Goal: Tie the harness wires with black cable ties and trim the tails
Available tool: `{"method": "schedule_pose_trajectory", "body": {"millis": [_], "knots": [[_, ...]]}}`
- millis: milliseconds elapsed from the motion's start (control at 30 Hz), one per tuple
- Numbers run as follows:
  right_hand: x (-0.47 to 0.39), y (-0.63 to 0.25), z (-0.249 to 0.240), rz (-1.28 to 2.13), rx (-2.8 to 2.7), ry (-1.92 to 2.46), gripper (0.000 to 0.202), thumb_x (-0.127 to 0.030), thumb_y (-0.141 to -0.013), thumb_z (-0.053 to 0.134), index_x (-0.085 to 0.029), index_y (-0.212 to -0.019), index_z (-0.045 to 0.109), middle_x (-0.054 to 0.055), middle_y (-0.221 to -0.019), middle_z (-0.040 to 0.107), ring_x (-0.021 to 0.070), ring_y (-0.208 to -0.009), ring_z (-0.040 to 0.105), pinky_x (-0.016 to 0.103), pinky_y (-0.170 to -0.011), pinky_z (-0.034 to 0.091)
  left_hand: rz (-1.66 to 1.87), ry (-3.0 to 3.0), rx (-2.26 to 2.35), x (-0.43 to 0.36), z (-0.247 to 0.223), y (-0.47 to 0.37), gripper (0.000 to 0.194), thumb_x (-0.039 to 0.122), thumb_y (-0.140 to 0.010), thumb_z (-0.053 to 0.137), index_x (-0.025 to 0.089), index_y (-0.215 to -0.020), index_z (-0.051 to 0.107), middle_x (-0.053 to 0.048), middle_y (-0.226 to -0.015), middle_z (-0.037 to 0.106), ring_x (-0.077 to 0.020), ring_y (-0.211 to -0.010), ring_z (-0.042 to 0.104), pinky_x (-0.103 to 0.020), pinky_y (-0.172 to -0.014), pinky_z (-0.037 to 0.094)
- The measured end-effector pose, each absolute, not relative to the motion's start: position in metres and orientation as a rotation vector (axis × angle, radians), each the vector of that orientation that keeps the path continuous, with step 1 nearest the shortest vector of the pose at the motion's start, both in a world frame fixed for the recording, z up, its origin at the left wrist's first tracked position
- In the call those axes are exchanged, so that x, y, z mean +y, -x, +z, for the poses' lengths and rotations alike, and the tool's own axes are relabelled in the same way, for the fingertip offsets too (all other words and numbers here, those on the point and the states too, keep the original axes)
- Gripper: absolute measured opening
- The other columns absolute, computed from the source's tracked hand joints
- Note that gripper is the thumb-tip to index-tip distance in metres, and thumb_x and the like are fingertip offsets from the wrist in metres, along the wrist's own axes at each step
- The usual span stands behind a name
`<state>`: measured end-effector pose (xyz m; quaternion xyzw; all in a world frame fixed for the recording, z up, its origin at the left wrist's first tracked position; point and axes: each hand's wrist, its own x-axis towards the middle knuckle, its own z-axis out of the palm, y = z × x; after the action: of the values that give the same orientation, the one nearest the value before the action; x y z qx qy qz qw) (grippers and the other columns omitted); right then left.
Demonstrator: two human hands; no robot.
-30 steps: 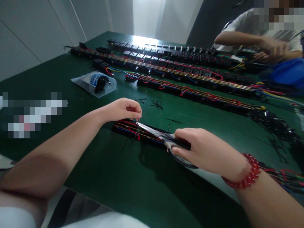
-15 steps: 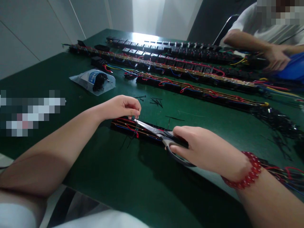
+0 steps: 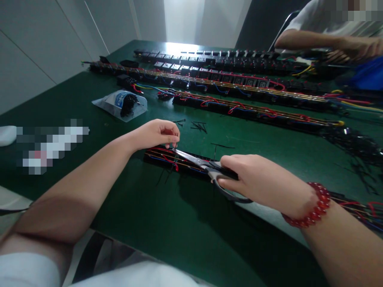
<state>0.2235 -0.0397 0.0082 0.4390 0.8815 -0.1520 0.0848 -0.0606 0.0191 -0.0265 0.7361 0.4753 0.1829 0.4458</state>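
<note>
My left hand (image 3: 164, 134) pinches the end of a thin black cable tie (image 3: 176, 146) above the left part of a black wired strip (image 3: 155, 155). Scissors (image 3: 196, 160) with black and grey handles are in my right hand (image 3: 248, 173), and their blade tips meet the tie just below my left fingertips. Red, blue and copper-coloured wires run along the strip. Other tie tails hang over its near edge. My right hand and the scissors hide part of the strip.
Longer wired strips (image 3: 254, 111) cross the green table (image 3: 125, 207). A plastic bag of black ties (image 3: 112, 104) lies behind my left arm, with loose ties (image 3: 199, 126) right of it. Across the table, a person's hands (image 3: 359, 48) are near a blue item (image 3: 369, 75).
The view has shifted slightly. My hands and the scissors hold nearly the same pose at the strip. The other person's hands have moved.
</note>
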Motion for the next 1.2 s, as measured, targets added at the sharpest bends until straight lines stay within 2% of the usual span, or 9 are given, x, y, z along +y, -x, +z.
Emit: {"method": "schedule_pose_trajectory", "body": {"millis": [433,733,900,1100,1200], "knots": [[-0.038,-0.224,0.01,-0.468,2.619,-1.323,0.017,-0.034,-0.089,0.061,-0.021,-0.078,0.061,0.003,-0.074,0.07,0.0162,-0.058,0.06,0.028,-0.051,0.035,0.417,-1.882,1.148,0.02,-0.028,0.062,0.02,0.038,-0.088,0.061,0.018,-0.088,0.062,0.001,-0.081,0.068,-0.0122,-0.072,0.062,-0.028,-0.075,0.052],[-0.043,-0.214,0.007,-0.306,2.563,-1.426,0.035,-0.055,-0.087,0.059,-0.022,-0.074,0.06,0.005,-0.07,0.069,0.0178,-0.052,0.057,0.03,-0.047,0.032,0.149,-1.974,1.071,0.019,-0.023,0.064,0.027,0.043,-0.08,0.07,0.022,-0.097,0.07,0.001,-0.093,0.068,-0.0152,-0.083,0.061,-0.026,-0.074,0.048],[-0.044,-0.215,0.005,-0.271,2.558,-1.415,0.039,-0.059,-0.087,0.058,-0.022,-0.077,0.061,0.005,-0.071,0.07,0.019,-0.055,0.059,0.029,-0.047,0.032,0.058,-2.03,1.111,0.019,-0.022,0.061,0.023,0.041,-0.082,0.067,0.023,-0.097,0.073,0.002,-0.093,0.07,-0.0161,-0.084,0.062,-0.027,-0.075,0.046],[-0.045,-0.214,0.003,-0.215,2.541,-1.445,0.043,-0.064,-0.086,0.057,-0.022,-0.079,0.065,0.005,-0.067,0.069,0.0199,-0.053,0.058,0.03,-0.047,0.029,0.05,-2.107,1.075,0.02,-0.025,0.062,0.025,0.044,-0.085,0.064,0.023,-0.095,0.072,0.0,-0.106,0.067,-0.018,-0.097,0.062,-0.03,-0.087,0.047],[-0.048,-0.212,0.003,-0.156,2.532,-1.478,0.046,-0.066,-0.085,0.058,-0.021,-0.077,0.066,0.005,-0.065,0.068,0.0207,-0.054,0.058,0.03,-0.047,0.027,0.055,-2.146,1.061,0.021,-0.027,0.063,0.025,0.044,-0.085,0.064,0.022,-0.092,0.072,-0.001,-0.102,0.065,-0.018,-0.096,0.061,-0.031,-0.087,0.047]]}}
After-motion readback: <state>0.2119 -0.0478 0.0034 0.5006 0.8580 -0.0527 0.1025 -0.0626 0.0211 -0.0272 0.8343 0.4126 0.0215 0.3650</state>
